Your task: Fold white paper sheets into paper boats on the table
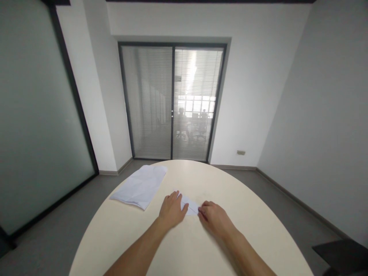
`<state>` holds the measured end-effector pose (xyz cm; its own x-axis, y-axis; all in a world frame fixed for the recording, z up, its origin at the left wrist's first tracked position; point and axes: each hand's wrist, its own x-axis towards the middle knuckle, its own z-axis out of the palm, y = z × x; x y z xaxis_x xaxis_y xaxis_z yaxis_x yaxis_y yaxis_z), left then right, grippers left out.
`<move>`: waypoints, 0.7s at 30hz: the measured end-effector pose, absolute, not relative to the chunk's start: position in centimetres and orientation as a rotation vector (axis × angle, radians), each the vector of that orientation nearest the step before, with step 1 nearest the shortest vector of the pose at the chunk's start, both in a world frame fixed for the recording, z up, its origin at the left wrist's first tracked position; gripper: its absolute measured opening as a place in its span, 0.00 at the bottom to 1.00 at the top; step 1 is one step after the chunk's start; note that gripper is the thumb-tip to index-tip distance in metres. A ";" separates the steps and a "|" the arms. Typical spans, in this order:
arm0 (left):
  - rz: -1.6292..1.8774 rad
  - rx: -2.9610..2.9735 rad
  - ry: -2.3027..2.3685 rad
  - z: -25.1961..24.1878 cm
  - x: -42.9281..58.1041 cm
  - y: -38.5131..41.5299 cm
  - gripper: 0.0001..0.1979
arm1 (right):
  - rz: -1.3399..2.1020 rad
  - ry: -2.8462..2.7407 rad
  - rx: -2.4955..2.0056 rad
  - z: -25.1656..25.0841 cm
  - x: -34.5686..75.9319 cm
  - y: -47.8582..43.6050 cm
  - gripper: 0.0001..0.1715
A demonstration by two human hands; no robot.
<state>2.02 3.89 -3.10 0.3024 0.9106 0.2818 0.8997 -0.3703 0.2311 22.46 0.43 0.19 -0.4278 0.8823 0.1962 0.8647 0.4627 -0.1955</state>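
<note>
A small folded sheet of white paper [190, 206] lies on the round cream table, with a crease line showing across it. My left hand [172, 209] rests over its left part, fingers laid out flat and thumb apart, pressing on the paper. At the paper's right corner, my right hand [214, 216] has its fingers curled together in a pinch on the edge. Part of the paper is hidden under my left fingers.
A stack of larger white paper sheets [140, 186] lies at the table's left edge. The cream tabletop [230, 191] has a curved rim. Beyond it stand glass doors with blinds [172, 103]. A dark object [342, 255] is at the lower right.
</note>
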 end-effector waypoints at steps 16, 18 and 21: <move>0.595 2.541 1.617 -3.1 1.4 3.7 0.28 | 0.094 -2.285 -1.843 -1.0 22.8 0.6 0.25; 0.648 2.557 1.578 -2.4 1.3 3.8 0.22 | 0.101 -2.248 -1.870 -0.7 23.3 1.0 0.25; 0.696 2.547 1.523 -1.7 1.2 4.2 0.14 | 0.095 -2.189 -1.898 -0.9 24.2 1.8 0.26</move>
<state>1.18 4.20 -1.73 0.3978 0.8543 0.3346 0.8119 -0.4976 0.3053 24.19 1.79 -0.92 -0.1256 0.9823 0.1390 0.9665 0.1528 -0.2063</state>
